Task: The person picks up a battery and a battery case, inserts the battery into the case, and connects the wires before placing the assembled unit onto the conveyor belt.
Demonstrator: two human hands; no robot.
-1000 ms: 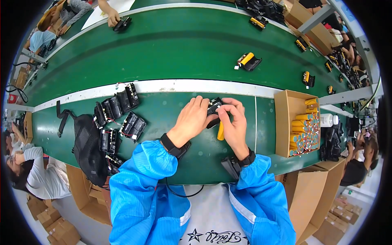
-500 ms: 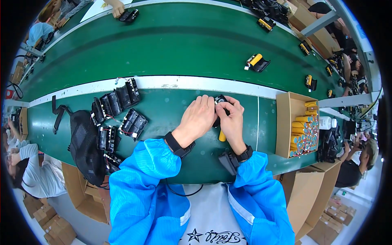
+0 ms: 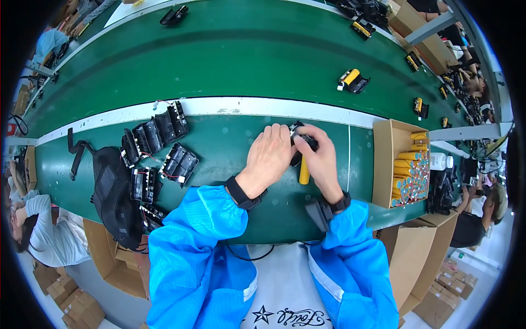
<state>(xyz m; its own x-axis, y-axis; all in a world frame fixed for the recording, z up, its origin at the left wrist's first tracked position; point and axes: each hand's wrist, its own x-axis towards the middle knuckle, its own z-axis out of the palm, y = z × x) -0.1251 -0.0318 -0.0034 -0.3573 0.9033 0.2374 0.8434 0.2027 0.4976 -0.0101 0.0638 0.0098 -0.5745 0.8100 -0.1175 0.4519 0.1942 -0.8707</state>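
Between my two hands is a black plastic battery case (image 3: 296, 129), partly covered by my fingers. My left hand (image 3: 267, 156) is closed round its left side, knuckles up. On the right, my right hand (image 3: 320, 156) grips the case with thumb and bent fingers. A yellow cylindrical battery (image 3: 304, 171) shows just below the case, between my hands; whether it touches the case I cannot tell. Several open black battery cases (image 3: 179, 163) with thin wires lie to the left, on the green bench (image 3: 263, 214).
At the right stands a cardboard box (image 3: 382, 164) of yellow batteries, beside a white bottle (image 3: 437, 163). A black mesh bag (image 3: 115, 192) lies far left. Beyond the white rail (image 3: 246, 105), a green belt (image 3: 235, 66) carries cases with yellow batteries (image 3: 353, 80). Other people sit at both sides.
My right hand has shifted slightly right and its grip on the battery case has changed. More of the yellow battery shows. Beyond the rail, cases moved slightly right; another person's hand left the far case.
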